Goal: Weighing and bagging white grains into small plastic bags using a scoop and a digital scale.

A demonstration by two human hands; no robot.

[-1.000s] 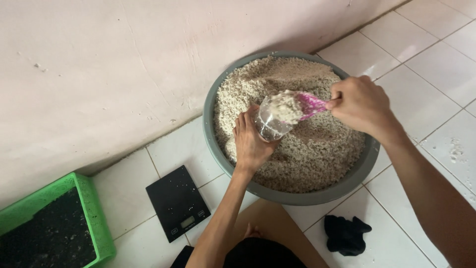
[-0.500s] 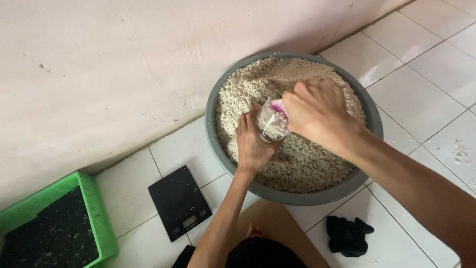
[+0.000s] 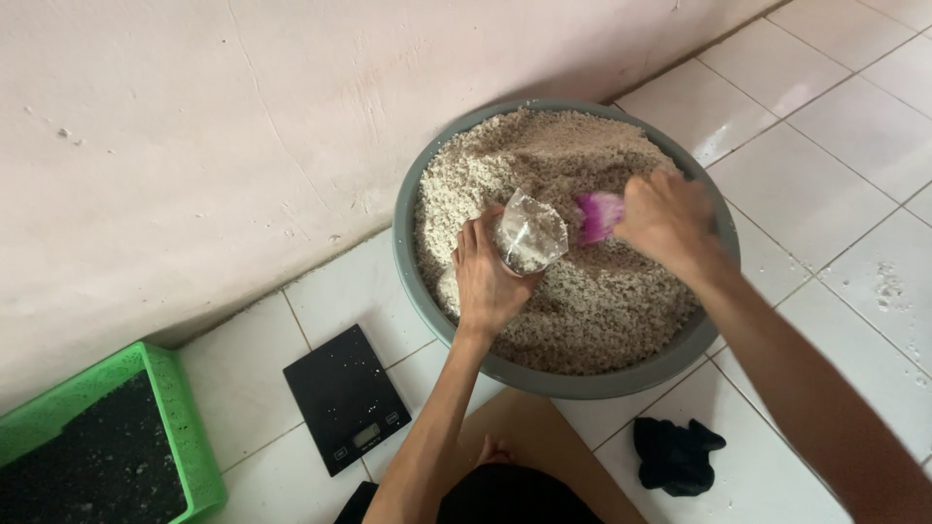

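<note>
Right hand (image 3: pixel 670 218) swung its one pink scoop (image 3: pixel 599 215) aside; one bag (image 3: pixel 531 233).

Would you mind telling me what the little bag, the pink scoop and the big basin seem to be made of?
The bag in the left hand looks like thin clear plastic film: see-through, crinkled, glinting. The scoop in the right hand seems rigid pink plastic, though blurred. The basin appears to be matte grey moulded plastic with a smooth rim.

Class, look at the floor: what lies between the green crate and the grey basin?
In the head view, a black kitchen scale lies on the white tiles between the green crate and the grey basin.
</note>
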